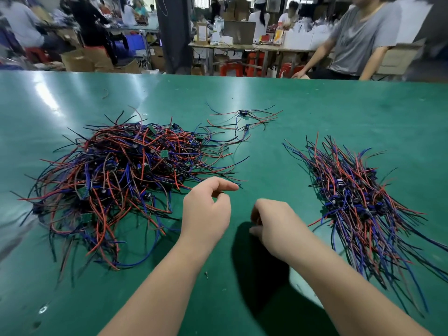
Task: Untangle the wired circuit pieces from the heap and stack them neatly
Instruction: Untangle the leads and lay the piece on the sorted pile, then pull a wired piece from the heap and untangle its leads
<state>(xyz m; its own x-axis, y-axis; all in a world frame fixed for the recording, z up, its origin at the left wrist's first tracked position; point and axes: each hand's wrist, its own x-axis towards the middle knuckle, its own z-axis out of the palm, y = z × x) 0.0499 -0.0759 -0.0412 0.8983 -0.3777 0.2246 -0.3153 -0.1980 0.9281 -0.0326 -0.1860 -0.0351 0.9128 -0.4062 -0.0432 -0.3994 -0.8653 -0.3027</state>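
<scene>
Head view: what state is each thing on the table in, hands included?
Heap: tangled, red, blue and black wires crossing every way, on the left.
Stack: wires roughly aligned, on the right.
Loose pieces: two, spread out at the far middle, beyond the heap.
Left hand: beside the heap, fingers loosely curled, holding nothing.
Right hand: fingers curled under; whether it holds anything is hidden.

Legible text: none anywhere.
Small green circuit boards (164,153), in the tangled heap at 10 o'clock: markings too small to read.
Brown cardboard boxes (80,60), 11 o'clock: surfaces blurred.
</scene>
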